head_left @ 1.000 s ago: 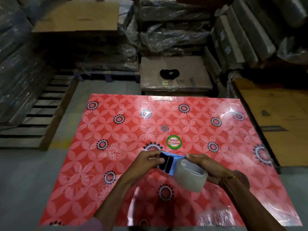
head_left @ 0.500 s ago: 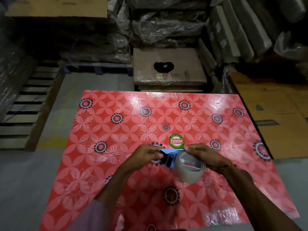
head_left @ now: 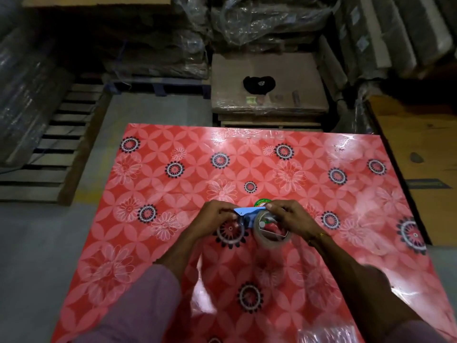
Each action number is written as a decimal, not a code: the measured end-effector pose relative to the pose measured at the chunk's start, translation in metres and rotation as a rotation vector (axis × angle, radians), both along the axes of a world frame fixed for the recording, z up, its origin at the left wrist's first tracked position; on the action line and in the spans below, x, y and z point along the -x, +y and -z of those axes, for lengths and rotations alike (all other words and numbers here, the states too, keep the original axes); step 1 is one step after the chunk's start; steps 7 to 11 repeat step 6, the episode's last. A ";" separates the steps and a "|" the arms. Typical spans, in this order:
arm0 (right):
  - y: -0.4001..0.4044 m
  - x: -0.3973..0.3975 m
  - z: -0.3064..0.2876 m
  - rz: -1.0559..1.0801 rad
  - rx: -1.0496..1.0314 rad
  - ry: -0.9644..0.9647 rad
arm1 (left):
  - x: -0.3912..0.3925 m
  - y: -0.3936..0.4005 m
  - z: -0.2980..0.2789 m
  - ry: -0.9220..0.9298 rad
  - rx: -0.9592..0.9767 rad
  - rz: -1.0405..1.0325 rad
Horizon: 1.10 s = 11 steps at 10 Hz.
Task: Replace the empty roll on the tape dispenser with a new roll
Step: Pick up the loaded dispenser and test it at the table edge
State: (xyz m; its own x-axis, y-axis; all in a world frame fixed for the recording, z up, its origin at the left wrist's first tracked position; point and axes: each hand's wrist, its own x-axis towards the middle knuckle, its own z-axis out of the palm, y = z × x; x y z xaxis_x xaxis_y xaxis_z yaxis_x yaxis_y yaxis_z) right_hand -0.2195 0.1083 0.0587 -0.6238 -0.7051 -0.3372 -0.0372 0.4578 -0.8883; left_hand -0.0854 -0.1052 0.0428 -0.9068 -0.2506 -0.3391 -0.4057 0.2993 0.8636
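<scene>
Over the middle of the bench, with bare red flowered cloth running out to every edge, both hands meet above the surface. The left hand curls its fingers round the blue tape dispenser; the right hand grips the clear tape roll against it. Wooden pallets and wrapped bundles crowd beyond the far edge.

Dim storeroom: pallet, wrapped stacks.
</scene>
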 end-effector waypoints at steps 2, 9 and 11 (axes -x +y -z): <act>0.002 0.006 0.005 0.014 0.064 -0.020 | 0.004 0.004 0.003 -0.065 -0.043 -0.067; 0.000 0.010 0.009 0.043 -0.027 0.184 | 0.005 0.004 -0.018 -0.065 0.191 -0.091; 0.000 0.010 0.009 0.043 -0.027 0.184 | 0.005 0.004 -0.018 -0.065 0.191 -0.091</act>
